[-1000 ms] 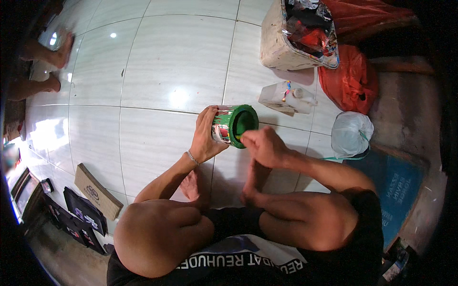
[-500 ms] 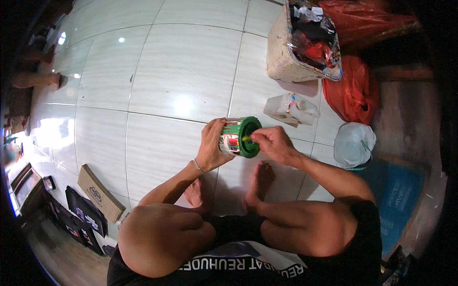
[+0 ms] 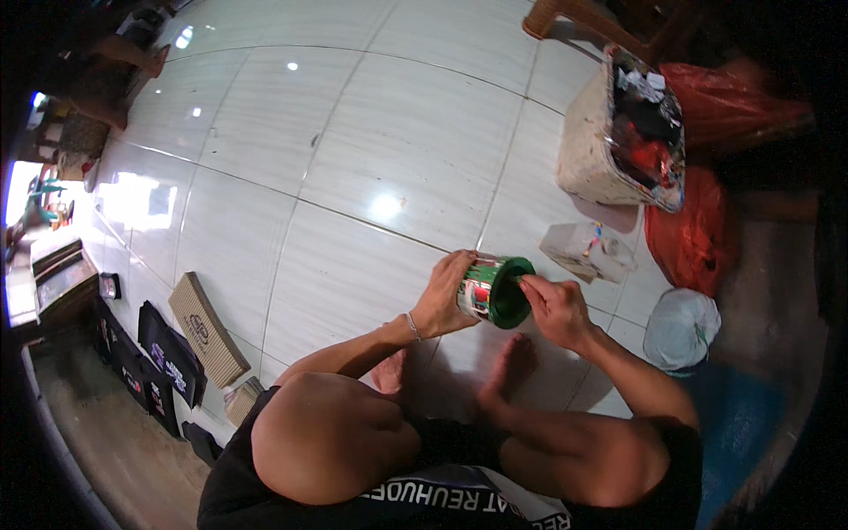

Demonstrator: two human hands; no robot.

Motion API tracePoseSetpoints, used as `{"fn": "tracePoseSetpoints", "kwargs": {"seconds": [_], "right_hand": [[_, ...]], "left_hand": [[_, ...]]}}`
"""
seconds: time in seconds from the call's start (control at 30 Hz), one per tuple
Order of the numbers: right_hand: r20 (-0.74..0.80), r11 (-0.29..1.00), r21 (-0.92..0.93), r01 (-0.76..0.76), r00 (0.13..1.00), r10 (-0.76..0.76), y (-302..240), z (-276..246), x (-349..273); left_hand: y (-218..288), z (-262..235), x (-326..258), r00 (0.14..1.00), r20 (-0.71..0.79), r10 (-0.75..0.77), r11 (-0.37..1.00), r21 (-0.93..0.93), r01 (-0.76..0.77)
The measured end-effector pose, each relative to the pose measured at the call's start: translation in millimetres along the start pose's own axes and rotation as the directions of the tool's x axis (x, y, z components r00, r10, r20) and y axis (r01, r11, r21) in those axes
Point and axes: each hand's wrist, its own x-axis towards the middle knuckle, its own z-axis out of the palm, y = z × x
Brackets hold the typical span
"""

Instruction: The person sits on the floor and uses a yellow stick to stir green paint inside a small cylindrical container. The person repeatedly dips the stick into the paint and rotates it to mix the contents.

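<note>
A paint can [image 3: 479, 298] with a green rim, smeared with green paint, is tilted over the floor with its mouth toward the right. My left hand [image 3: 444, 299] wraps round its side and base and holds it up. At the can's mouth, my right hand [image 3: 560, 313] pinches a thin stick that reaches inside; most of the stick is hidden by the fingers and the rim. Green paint coats the inside wall. My bare feet [image 3: 511, 369] rest on the tiles below the can.
Beyond my right hand lies a translucent plastic jug [image 3: 579, 250]. A paint-stained bin [image 3: 587, 155] of rubbish stands by red plastic bags [image 3: 693, 234] and a whitish bag [image 3: 680, 329]. Flat tan [image 3: 205, 327] and black pieces [image 3: 168, 353] lie at left. Another person's leg [image 3: 132, 53] shows far left.
The view has shifted, so everything sits lower and further right in the picture. Both hands keep hold, and the right hand stays at the can's mouth.
</note>
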Motion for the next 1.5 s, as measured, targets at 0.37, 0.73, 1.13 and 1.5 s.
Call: {"fn": "tracePoseSetpoints", "kwargs": {"seconds": [0.37, 0.73, 1.13, 1.5], "right_hand": [[0.041, 0.994, 0.102, -0.034, 0.999, 0.030, -6.1, 11.1, -6.0], [0.083, 0.999, 0.010, 0.040, 0.996, -0.040, -6.3, 6.1, -23.5], [0.187, 0.988, 0.144, -0.056, 0.982, 0.028, -10.8, 4.5, -14.6], [0.251, 0.996, -0.081, 0.035, 0.968, -0.014, -1.5, 0.7, -27.9]], "left_hand": [[5.8, 4.0, -5.0, 0.996, 0.052, 0.074, 0.995, -0.063, -0.071], [-2.7, 4.5, -2.8, 0.998, 0.049, 0.042, 0.997, -0.064, -0.039], [-3.8, 4.3, -1.2, 0.992, 0.002, 0.127, 0.992, -0.013, -0.127], [10.1, -3.5, 5.5, 0.997, -0.003, 0.075, 0.996, 0.039, -0.075]]}}
